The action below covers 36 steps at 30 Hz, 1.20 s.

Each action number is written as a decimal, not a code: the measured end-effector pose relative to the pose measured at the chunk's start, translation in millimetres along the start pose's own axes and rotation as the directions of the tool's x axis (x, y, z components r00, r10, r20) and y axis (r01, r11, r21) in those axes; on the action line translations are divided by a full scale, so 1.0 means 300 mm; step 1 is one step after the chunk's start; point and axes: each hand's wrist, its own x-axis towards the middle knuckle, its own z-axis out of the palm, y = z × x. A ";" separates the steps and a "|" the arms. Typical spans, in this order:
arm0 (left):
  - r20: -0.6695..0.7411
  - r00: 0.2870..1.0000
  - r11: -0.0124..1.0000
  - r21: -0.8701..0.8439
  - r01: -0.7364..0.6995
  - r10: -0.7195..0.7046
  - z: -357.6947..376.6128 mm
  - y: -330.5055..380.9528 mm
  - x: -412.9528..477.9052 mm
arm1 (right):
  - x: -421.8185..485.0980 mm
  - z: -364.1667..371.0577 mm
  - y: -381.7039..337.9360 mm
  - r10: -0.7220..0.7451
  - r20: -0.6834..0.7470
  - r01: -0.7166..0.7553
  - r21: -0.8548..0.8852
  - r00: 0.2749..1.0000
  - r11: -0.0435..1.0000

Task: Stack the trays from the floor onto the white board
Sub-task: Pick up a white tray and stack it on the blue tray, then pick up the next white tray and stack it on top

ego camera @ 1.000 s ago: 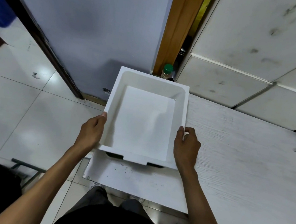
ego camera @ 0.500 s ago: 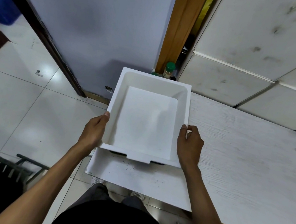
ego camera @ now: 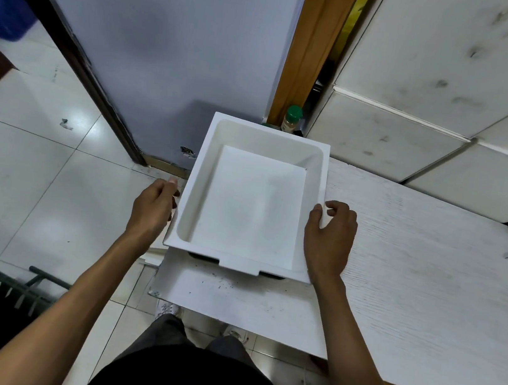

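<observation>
A green-capped bottle (ego camera: 291, 119) stands by the wooden door frame (ego camera: 314, 46); a blue container (ego camera: 0, 6) sits far left.

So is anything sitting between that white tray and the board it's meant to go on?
Nothing visible. The white tray already sits at the left end of the white board, its left side overhanging the edge. The left hand and right hand flank its sides. A dark strip shows under its near rim; I cannot tell what it is.

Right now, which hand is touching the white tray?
The right hand: its thumb rests against the tray's rim. The left hand sits just off the opposite edge, fingers loosened.
</observation>
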 end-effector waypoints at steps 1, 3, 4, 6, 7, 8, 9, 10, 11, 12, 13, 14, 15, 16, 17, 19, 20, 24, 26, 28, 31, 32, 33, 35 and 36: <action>-0.003 1.000 1.000 -0.004 -0.006 0.006 -0.013 0.001 0.008 | 0.005 -0.001 -0.015 -0.009 0.000 0.009 0.008 1.000 1.000; -0.021 1.000 1.000 0.001 -0.023 0.023 -0.044 0.001 0.021 | 0.010 -0.001 -0.052 -0.012 0.013 0.011 0.053 1.000 0.999; -0.033 0.999 1.000 0.003 -0.030 0.030 -0.058 0.003 0.025 | 0.008 0.002 -0.075 -0.004 0.022 0.002 0.086 1.000 0.996; -0.054 0.998 0.999 -0.003 -0.040 0.040 -0.083 0.000 0.036 | -0.001 0.013 -0.127 0.012 0.044 -0.018 0.146 0.999 0.989; -0.062 0.997 0.999 -0.003 -0.042 0.042 -0.098 -0.005 0.044 | -0.011 0.026 -0.157 0.010 0.056 -0.020 0.170 0.998 0.985; -0.067 0.997 0.999 -0.002 -0.045 0.045 -0.112 -0.013 0.051 | -0.022 0.042 -0.187 0.000 0.065 -0.013 0.194 0.998 0.981; -0.070 0.996 0.999 -0.001 -0.048 0.047 -0.126 -0.024 0.060 | -0.034 0.059 -0.220 -0.011 0.069 -0.005 0.216 0.998 0.976; -0.072 0.996 0.999 -0.005 -0.049 0.049 -0.142 -0.036 0.069 | -0.047 0.078 -0.256 -0.017 0.076 -0.001 0.233 0.997 0.972; -0.072 0.996 0.999 -0.010 -0.047 0.046 -0.156 -0.047 0.078 | -0.060 0.095 -0.292 -0.021 0.090 -0.002 0.248 0.996 0.969; -0.070 0.997 0.999 -0.016 -0.042 0.041 -0.172 -0.057 0.089 | -0.074 0.116 -0.331 -0.028 0.110 -0.001 0.260 0.994 0.966; -0.068 0.997 0.999 -0.019 -0.038 0.036 -0.190 -0.067 0.102 | -0.087 0.139 -0.369 -0.037 0.130 0.001 0.269 0.991 0.963; -0.064 0.997 0.999 -0.023 -0.032 0.030 -0.208 -0.077 0.114 | -0.100 0.161 -0.409 -0.048 0.148 0.006 0.275 0.988 0.962; -0.061 0.998 0.999 -0.026 -0.027 0.025 -0.227 -0.089 0.128 | -0.113 0.187 -0.448 -0.062 0.163 0.014 0.278 0.985 0.961; -0.061 0.998 0.999 -0.029 -0.024 0.023 -0.246 -0.101 0.143 | -0.124 0.211 -0.484 -0.078 0.176 0.025 0.283 0.981 0.959; -0.061 0.998 0.999 -0.035 -0.016 0.014 -0.270 -0.121 0.164 | -0.137 0.247 -0.519 -0.088 0.188 0.032 0.284 0.978 0.958; -0.060 0.998 0.999 -0.040 -0.001 -0.001 -0.311 -0.158 0.208 | -0.157 0.317 -0.575 -0.100 0.201 0.038 0.289 0.974 0.957; -0.054 0.998 0.999 -0.043 0.015 -0.017 -0.332 -0.176 0.232 | -0.170 0.356 -0.600 -0.102 0.209 0.038 0.288 0.973 0.957; -0.044 0.994 0.992 -0.081 0.094 -0.098 -0.391 -0.244 0.317 | -0.227 0.512 -0.648 -0.139 0.218 0.091 0.216 0.966 0.972; -0.038 0.991 0.989 -0.083 0.122 -0.126 -0.406 -0.295 0.356 | -0.249 0.578 -0.653 -0.156 0.217 0.123 0.160 0.964 0.979; -0.039 0.987 0.984 -0.084 0.155 -0.159 -0.424 -0.371 0.425 | -0.261 0.678 -0.659 -0.182 0.208 0.156 0.138 0.961 0.978; -0.029 0.978 0.975 -0.088 0.202 -0.205 -0.431 -0.486 0.505 | -0.289 0.820 -0.647 -0.187 0.204 0.159 0.147 0.961 0.976; -0.028 0.975 0.972 -0.090 0.217 -0.220 -0.431 -0.525 0.534 | -0.302 0.875 -0.633 -0.178 0.190 0.152 0.145 0.966 0.978; -0.030 0.971 0.968 -0.093 0.233 -0.237 -0.431 -0.567 0.562 | -0.316 0.933 -0.614 -0.152 0.175 0.126 0.149 0.973 0.981; -0.030 0.963 0.959 -0.106 0.262 -0.267 -0.423 -0.662 0.621 | -0.339 1.050 -0.567 -0.064 0.193 0.039 0.130 0.979 0.991; -0.028 0.959 0.955 -0.109 0.276 -0.280 -0.416 -0.706 0.641 | -0.348 1.096 -0.538 -0.006 0.224 -0.017 0.102 0.975 0.995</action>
